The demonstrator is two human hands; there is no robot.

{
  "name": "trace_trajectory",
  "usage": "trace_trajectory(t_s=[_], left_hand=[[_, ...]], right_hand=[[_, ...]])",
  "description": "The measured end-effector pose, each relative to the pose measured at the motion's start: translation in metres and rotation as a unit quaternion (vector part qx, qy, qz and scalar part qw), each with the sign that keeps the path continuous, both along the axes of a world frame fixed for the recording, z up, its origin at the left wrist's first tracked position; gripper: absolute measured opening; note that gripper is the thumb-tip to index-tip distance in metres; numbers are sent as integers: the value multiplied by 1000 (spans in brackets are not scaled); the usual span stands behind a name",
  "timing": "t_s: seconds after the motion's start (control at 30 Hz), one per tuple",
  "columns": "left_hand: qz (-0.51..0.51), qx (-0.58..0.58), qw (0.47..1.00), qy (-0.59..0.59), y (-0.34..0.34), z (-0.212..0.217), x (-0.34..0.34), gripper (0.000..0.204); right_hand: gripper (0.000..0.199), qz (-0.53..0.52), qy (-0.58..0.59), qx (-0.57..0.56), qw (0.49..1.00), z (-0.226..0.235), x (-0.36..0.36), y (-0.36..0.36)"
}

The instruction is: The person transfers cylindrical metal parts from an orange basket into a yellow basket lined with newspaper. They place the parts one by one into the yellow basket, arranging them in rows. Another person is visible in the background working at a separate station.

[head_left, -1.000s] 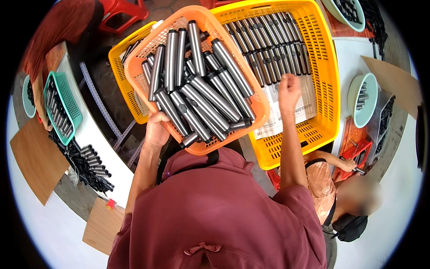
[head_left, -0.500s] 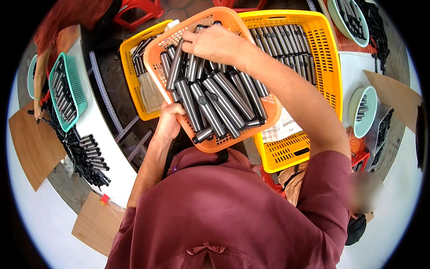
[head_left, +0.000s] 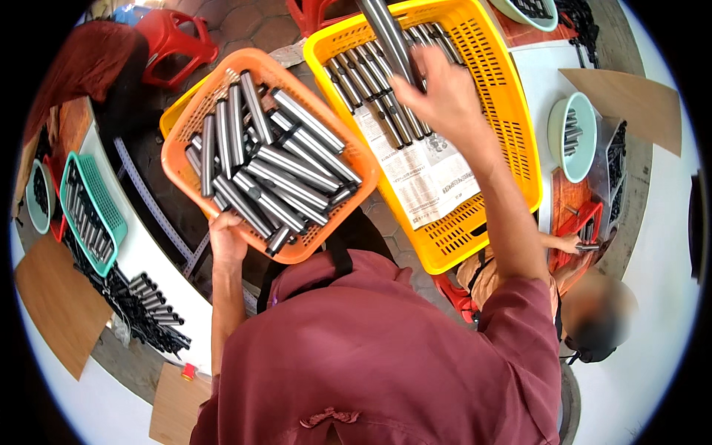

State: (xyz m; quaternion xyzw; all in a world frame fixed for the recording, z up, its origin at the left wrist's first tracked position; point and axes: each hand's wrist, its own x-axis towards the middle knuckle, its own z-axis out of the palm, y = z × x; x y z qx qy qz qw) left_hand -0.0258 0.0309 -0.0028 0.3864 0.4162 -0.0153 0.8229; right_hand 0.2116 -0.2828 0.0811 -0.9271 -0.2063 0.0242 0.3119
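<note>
Right hand [head_left: 437, 93] moved to yellow basket [head_left: 512, 111]; fingers closed around steel tube [head_left: 386, 33].

A small workshop for sorting metal parts: plastic baskets [head_left: 512, 111] full of steel tubes [head_left: 289, 167], more tubes heaped on a white surface [head_left: 159, 256], bowls [head_left: 571, 137] of small parts, red stools [head_left: 174, 44] on a paved floor.

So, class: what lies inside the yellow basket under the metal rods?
In the yellow basket, a printed paper sheet shows below the metal rods; its upper part is hidden beneath them.
</note>
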Motion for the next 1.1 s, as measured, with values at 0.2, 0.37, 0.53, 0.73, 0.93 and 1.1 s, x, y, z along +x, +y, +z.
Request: trace_trajectory(t_s=[0.2,0.37,0.53,0.73,0.93,1.1], left_hand=[[-12,-9,999,40,41,-14,-18,21],[12,-68,998,-2,53,-14,-41,59],[29,-52,998,4,39,3,-35,52],[20,-25,999,4,37,10,-31,45],[-5,-38,999,-14,46,1,-42,58],[16,-37,999,25,38,-5,-35,55]], right_hand=[[32,7,132,-206,970,-186,-84,-52],[28,-16,158,-263,952,-268,-95,-43],[39,-23,156,-310,937,-271,-92,-31],[41,-49,132,-299,944,-275,-90,-32],[43,-70,154,-276,946,-272,-88,-30],[41,-255,54,-52,964,-206,-77,-45]])
